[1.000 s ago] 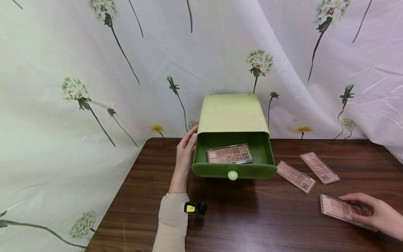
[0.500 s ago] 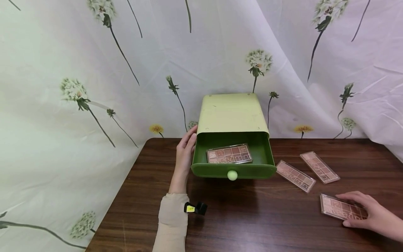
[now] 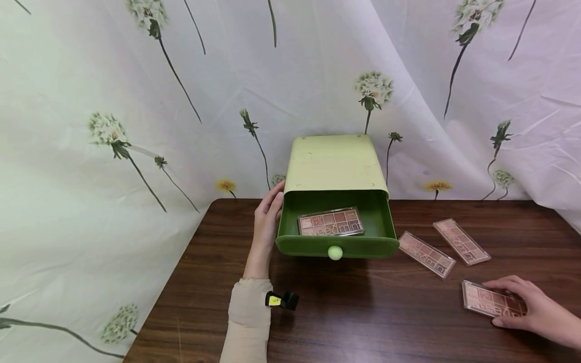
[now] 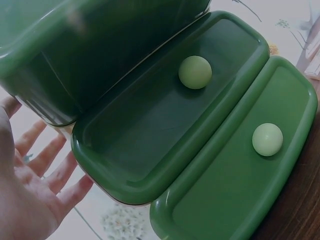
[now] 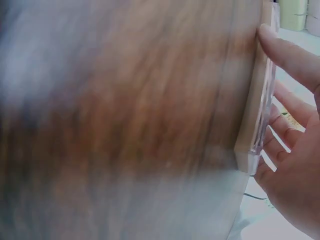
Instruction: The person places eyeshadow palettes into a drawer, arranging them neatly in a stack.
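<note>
My left hand (image 3: 268,214) lies along the left side of a pale green drawer box (image 3: 336,164), its fingers straight in the left wrist view. The box's top drawer (image 3: 363,247) is pulled out, and an eyeshadow palette (image 3: 331,222) with a clear lid lies inside. Far to the right, my right hand (image 3: 533,310) grips another eyeshadow palette (image 3: 492,301) by its long edges, thumb on the near edge and fingers on the far one. In the right wrist view this palette (image 5: 257,105) shows edge-on; its right end is hidden by the hand in the head view.
Two more palettes lie on the dark wooden table, one (image 3: 426,254) beside the drawer's right corner, another (image 3: 461,242) farther right. Below the open drawer, the left wrist view shows two lower drawer fronts (image 4: 220,195) with round knobs. A dandelion-print cloth (image 3: 218,75) hangs behind.
My right thumb has moved from over the palette's face to its near edge, and the hand has shifted slightly. The palette and my left hand stay where they were.
</note>
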Motion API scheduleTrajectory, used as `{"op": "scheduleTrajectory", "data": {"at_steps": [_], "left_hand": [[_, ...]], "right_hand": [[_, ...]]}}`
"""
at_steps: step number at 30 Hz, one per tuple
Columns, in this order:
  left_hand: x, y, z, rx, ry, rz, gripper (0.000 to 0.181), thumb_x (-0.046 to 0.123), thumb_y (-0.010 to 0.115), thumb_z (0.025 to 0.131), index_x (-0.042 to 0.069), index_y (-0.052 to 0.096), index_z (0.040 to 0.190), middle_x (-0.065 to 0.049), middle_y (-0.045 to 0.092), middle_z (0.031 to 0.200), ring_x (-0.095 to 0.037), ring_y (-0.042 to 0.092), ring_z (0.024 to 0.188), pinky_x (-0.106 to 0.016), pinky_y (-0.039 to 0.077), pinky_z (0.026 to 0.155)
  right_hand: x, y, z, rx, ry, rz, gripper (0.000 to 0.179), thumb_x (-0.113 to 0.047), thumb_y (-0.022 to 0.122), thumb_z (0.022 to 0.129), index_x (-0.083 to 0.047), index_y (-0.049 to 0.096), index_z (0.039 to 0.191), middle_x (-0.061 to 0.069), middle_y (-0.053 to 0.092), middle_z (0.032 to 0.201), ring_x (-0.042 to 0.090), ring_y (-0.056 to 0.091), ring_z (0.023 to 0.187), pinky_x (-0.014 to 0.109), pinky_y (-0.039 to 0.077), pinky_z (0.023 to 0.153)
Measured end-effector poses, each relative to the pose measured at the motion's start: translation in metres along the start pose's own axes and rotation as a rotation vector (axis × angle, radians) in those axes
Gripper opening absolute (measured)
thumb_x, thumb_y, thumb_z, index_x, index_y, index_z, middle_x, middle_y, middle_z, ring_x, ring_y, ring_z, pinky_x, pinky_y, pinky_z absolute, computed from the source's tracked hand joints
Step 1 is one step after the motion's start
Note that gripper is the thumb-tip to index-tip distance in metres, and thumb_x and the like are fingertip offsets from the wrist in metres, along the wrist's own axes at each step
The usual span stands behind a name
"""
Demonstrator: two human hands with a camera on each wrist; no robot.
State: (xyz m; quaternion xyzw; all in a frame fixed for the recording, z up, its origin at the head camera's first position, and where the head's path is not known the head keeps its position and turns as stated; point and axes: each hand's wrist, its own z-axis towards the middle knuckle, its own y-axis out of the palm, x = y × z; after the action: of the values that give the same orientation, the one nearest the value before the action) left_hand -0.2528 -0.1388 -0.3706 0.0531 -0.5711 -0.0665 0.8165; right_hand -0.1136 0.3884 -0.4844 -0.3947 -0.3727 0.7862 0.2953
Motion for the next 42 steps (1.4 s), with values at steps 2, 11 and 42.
{"op": "scheduleTrajectory", "data": {"at_steps": [2, 11, 42], "left_hand": [[0.000, 0.000, 0.000, -0.002, 0.001, 0.000, 0.044, 0.027, 0.052, 0.104, 0.010, 0.053, 0.144, -0.006, 0.052, 0.144, -0.021, 0.054, 0.124, -0.031, 0.049, 0.096], [0.000, -0.001, 0.000, -0.014, -0.001, 0.005, 0.044, 0.029, 0.053, 0.104, 0.012, 0.053, 0.144, -0.004, 0.052, 0.144, -0.022, 0.054, 0.124, -0.034, 0.048, 0.098], [-0.001, -0.001, 0.000, -0.016, 0.002, 0.001, 0.045, 0.030, 0.053, 0.103, 0.011, 0.053, 0.144, -0.004, 0.052, 0.144, -0.022, 0.054, 0.124, -0.033, 0.048, 0.097]], "right_hand": [[-0.001, -0.001, 0.001, -0.004, 0.009, -0.021, 0.068, -0.017, 0.097, 0.048, -0.019, 0.068, 0.110, -0.023, 0.053, 0.108, -0.016, 0.035, 0.104, 0.003, 0.019, 0.085], [-0.013, -0.006, 0.006, 0.009, 0.049, -0.040, 0.061, -0.014, 0.097, 0.049, -0.014, 0.072, 0.105, -0.023, 0.055, 0.102, -0.014, 0.045, 0.096, 0.000, 0.028, 0.079], [-0.083, -0.030, 0.032, 0.208, 0.092, 0.035, 0.071, -0.003, 0.094, 0.056, -0.011, 0.070, 0.123, -0.024, 0.056, 0.115, -0.016, 0.042, 0.110, 0.001, 0.025, 0.088]]}}
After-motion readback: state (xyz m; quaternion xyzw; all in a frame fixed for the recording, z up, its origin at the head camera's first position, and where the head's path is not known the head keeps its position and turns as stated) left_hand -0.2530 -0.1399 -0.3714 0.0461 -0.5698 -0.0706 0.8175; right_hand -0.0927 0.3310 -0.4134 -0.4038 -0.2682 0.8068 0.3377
